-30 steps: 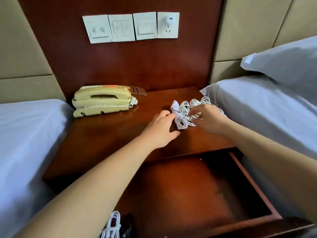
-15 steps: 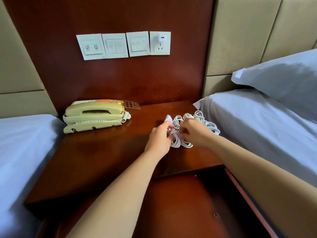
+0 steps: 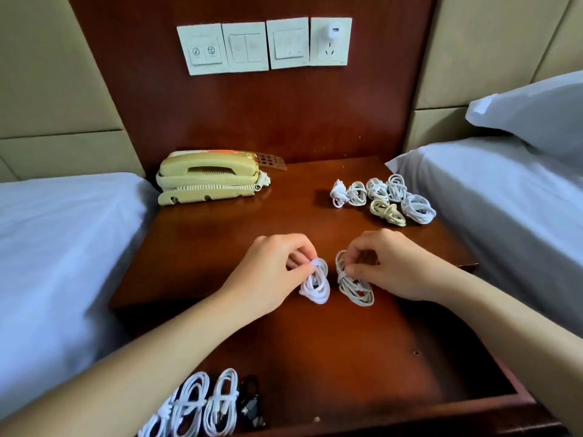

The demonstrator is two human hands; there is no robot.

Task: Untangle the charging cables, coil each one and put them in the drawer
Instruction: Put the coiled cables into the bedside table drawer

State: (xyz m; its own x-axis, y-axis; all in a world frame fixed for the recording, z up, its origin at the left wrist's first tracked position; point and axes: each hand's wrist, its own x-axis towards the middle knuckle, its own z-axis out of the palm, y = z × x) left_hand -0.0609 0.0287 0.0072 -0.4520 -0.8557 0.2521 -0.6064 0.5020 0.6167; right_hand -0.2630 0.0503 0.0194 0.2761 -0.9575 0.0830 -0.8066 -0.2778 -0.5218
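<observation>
My left hand (image 3: 271, 272) pinches a coiled white cable (image 3: 315, 283) by its top. My right hand (image 3: 389, 268) pinches a second coiled white cable (image 3: 353, 283) beside it. Both coils hang over the nightstand's front edge, above the back of the open wooden drawer (image 3: 362, 367). Several coiled white cables and a black one (image 3: 208, 402) lie in the drawer's front left corner. A heap of several coiled cables (image 3: 383, 198), one of them cream, sits at the back right of the nightstand top (image 3: 202, 247).
A cream telephone (image 3: 208, 176) stands at the back left of the nightstand. Wall switches and a socket with a white charger (image 3: 331, 42) are on the wooden panel behind. Beds with white sheets flank both sides, and a pillow (image 3: 536, 111) lies on the right one.
Both hands have drawn back from the heap toward the drawer, each carrying one coiled cable. The camera has tilted down, bringing the drawer's front and its stored cables into view.
</observation>
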